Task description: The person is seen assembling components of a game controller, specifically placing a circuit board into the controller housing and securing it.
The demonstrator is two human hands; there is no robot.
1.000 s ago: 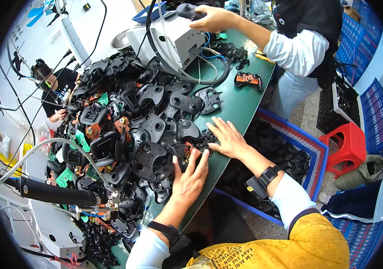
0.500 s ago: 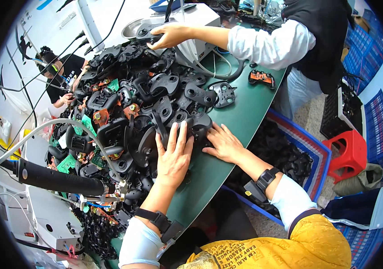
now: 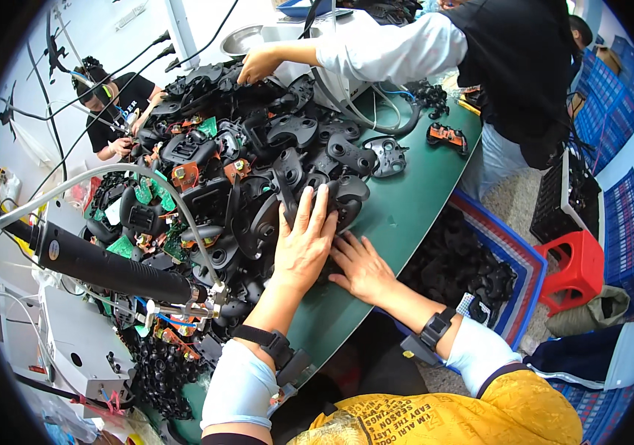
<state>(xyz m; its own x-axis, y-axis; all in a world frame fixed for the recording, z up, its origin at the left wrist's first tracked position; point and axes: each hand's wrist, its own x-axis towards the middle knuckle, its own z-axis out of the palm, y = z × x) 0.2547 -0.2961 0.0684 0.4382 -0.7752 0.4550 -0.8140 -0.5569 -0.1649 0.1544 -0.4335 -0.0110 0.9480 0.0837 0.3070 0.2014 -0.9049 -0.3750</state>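
My left hand (image 3: 303,241) lies palm down with stretched fingers on black game controller shells (image 3: 326,194) at the near edge of a big pile. Beside it, my right hand (image 3: 365,271) is flat with its fingers apart on the green tabletop (image 3: 398,211), its fingertips close to the pile and to my left wrist. Neither hand grips anything that I can see. Mixed into the pile are orange circuit boards (image 3: 185,176) and green circuit boards (image 3: 121,247). What lies beneath my left palm is hidden.
A black cylindrical tool (image 3: 116,259) and a grey hose (image 3: 102,169) reach over the pile's left side. A co-worker's hand (image 3: 257,65) is at its far edge. An orange-and-black controller (image 3: 447,137) lies on the right; a blue-rimmed crate (image 3: 528,256) and red stool (image 3: 576,267) stand below.
My right hand has slid toward my left hand along the pile's edge. The co-worker's hand, which held up a controller, is now lower at the pile. The whole view has shifted slightly.
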